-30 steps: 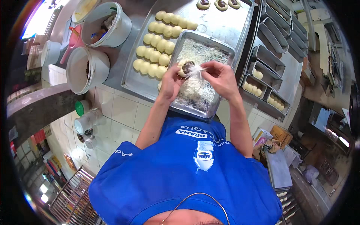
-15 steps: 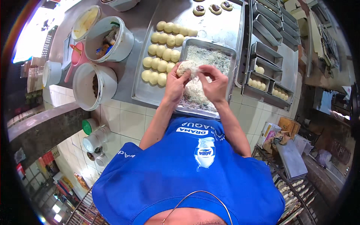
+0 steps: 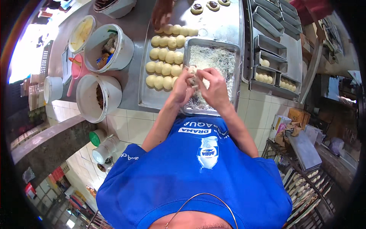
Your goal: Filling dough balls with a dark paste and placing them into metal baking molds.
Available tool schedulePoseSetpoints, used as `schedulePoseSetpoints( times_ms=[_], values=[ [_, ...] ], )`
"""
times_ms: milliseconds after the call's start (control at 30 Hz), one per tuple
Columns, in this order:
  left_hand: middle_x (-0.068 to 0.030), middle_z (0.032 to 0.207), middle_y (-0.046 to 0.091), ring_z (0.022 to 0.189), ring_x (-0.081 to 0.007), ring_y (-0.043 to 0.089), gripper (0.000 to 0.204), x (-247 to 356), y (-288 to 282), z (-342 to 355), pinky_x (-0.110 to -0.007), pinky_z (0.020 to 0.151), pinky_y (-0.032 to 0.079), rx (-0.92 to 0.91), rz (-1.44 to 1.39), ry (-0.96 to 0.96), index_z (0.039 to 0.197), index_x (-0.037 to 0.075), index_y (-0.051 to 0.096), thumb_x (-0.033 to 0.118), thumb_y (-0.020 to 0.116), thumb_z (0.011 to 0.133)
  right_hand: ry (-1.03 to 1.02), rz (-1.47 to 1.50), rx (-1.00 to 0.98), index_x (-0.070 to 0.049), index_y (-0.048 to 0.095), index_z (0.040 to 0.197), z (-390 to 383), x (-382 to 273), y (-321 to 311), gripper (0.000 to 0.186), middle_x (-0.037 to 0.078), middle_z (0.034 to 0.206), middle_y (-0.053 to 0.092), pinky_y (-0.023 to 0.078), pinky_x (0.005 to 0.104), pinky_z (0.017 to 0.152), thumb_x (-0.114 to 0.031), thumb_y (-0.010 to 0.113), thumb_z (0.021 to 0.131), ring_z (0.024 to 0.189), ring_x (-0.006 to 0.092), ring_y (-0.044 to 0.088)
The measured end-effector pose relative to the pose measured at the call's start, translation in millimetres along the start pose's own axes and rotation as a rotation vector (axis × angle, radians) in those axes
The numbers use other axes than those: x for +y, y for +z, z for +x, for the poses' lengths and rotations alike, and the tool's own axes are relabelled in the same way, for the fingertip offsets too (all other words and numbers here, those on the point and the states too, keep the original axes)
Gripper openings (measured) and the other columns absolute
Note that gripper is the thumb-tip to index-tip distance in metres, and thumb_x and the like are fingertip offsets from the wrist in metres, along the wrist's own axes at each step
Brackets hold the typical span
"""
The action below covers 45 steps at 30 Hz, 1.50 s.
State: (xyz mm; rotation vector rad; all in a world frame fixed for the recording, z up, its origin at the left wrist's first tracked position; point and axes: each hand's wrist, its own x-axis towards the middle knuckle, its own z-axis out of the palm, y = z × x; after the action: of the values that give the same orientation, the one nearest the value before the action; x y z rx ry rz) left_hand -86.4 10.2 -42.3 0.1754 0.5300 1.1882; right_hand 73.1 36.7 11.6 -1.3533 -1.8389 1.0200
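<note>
My left hand and my right hand meet over a rectangular metal pan of pale shredded topping, fingers closed around a small dough piece coated in shreds and largely hidden by them. The pan rests on a large metal sheet tray beside several rows of pale dough balls. At the tray's far end sit dough rounds with dark filling.
Another person's hand reaches over the tray. White buckets and a pink scoop are at left. Loaf tins stand at right, near a red-clothed person. A rack of dough trays is at lower right.
The filled dough in my hands has turned and become mostly hidden in shreds and fingers. Another person's hand has appeared over the dough rows, and red clothing at top right.
</note>
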Motion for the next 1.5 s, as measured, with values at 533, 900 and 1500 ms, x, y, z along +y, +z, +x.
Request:
schedulePoseSetpoints(
  times_ms=[533,900,1500],
  values=[
    [-0.011,0.116,0.064,0.099,-0.0184,0.065,0.047,-0.8,36.4,-26.5,-0.024,0.087,0.052,0.233,0.251,0.359,0.141,0.001,0.052,0.001,0.063,0.095,-0.084,0.092,0.084,0.001,0.075,0.102,-17.6,-39.0,-18.8,0.026,0.008,0.091,0.071,0.056,0.0261,0.071,0.005,0.077,0.076,0.08,0.0161,0.067],
    [-0.0065,0.102,0.057,0.078,-0.0181,0.056,0.048,44.1,61.8,-45.9,-0.03,0.079,0.051,-0.33,1.691,0.528,0.132,-0.002,0.062,0.0,0.07,0.085,0.327,0.534,-0.089,-0.004,0.076,0.093,-29.8,-33.0,-40.9,0.017,0.006,0.08,0.067,0.05,0.0263,0.062,0.0,0.078,0.077,0.068,0.0142,0.06],
    [-0.0166,0.133,0.062,0.116,-0.032,0.065,0.057,-29.2,101.4,-22.0,-0.042,0.118,0.039,-0.186,1.283,0.684,0.142,0.004,0.054,-0.01,0.056,0.087,-0.219,0.061,0.163,-0.001,0.075,0.09,-42.7,-30.8,-87.0,0.015,0.007,0.089,0.072,0.051,0.0247,0.06,0.006,0.077,0.077,0.067,0.0127,0.061]
  ],
)
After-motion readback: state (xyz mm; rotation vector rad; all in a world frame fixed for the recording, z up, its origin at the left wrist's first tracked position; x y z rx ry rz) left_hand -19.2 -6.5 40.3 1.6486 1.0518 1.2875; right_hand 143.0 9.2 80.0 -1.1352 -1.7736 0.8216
